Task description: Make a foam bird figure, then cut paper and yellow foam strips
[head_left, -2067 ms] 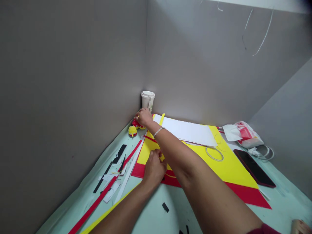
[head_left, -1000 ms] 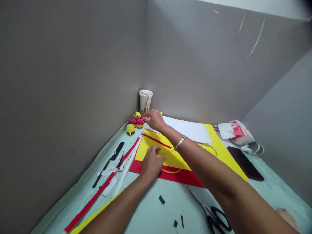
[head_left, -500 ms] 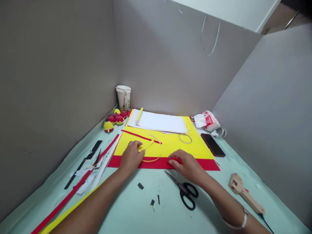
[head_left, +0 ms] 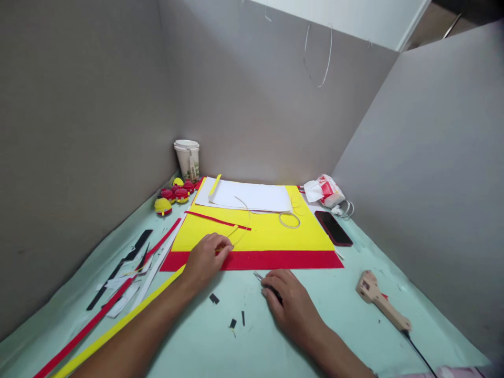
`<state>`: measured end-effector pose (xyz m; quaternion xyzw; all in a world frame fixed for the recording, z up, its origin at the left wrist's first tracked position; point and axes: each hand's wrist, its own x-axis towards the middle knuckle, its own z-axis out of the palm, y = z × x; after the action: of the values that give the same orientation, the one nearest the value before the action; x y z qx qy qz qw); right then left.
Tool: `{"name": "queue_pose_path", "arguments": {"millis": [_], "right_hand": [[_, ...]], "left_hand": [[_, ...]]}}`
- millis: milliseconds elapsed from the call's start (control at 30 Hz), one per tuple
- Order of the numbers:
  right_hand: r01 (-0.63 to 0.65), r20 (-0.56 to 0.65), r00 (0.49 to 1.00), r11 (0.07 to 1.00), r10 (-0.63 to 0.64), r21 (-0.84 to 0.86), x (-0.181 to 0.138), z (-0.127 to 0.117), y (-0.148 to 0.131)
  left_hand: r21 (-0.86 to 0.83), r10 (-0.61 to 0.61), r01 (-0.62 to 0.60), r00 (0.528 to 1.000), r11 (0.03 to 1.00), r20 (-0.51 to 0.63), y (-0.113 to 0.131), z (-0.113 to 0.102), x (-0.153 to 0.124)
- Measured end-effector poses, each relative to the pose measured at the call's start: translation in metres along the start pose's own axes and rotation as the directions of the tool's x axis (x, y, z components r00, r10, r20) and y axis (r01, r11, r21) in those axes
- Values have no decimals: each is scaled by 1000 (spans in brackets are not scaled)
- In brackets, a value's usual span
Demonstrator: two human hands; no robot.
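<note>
My left hand [head_left: 208,257] has its fingertips pinched on a thin yellow strip [head_left: 249,216], which arcs up over the yellow sheet [head_left: 315,233]. Black-handled scissors [head_left: 258,276] lie on the table just in front of the red sheet [head_left: 287,260]. My right hand [head_left: 293,304] is closed over their handles, so only the blade tips and a bit of black handle show. Beyond my left hand, a narrow red strip [head_left: 212,218] lies on the yellow sheet, with a pale ring [head_left: 289,220] farther right.
White paper [head_left: 252,195] covers the back of the yellow sheet. Red and yellow balls [head_left: 163,206] and a paper cup [head_left: 187,157] stand at the left. To the right are a phone [head_left: 334,228], a tissue pack [head_left: 328,190] and a glue gun [head_left: 381,302]. Black scraps [head_left: 214,298] lie in front.
My right hand has moved from the red sheet's edge back towards me and taken hold of the scissors. The left hand keeps its pinch on the yellow strip. The view has turned slightly right.
</note>
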<state>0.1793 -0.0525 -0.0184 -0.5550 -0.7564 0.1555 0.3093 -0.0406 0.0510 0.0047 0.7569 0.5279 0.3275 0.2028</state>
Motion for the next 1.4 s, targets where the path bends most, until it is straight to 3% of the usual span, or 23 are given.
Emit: {"name": "queue_pose_path", "arguments": {"millis": [100,200,300,467,667,800,1067,1400], "right_hand": [[-16,-43,999,999,18,45,-1,2,0],[-54,-105,992,990,68,129,1,1,-1],[-145,-120,976,953,182,266,4,-1,-4],[-261,-63,935,795,350,547,9,0,-6],[-283,21,922,635,388,719,11,-1,-12],[-296,47,916,593,398,749,13,-6,-14],[-329,78,871,456,486,827,15,-9,-7],[-344,79,838,409,541,845,16,-8,-1]], "left_hand": [[-141,-35,27,998,990,-54,12,-4,-4],[-202,69,-56,996,978,57,25,-1,-12],[-236,228,-187,960,954,163,34,8,-22],[-263,325,-257,908,930,264,37,19,-31],[-261,327,-253,897,932,298,32,18,-31],[-250,323,-250,890,936,322,31,17,-28],[-264,312,-243,913,933,263,25,19,-23],[-253,274,-204,919,946,282,24,19,-20]]}}
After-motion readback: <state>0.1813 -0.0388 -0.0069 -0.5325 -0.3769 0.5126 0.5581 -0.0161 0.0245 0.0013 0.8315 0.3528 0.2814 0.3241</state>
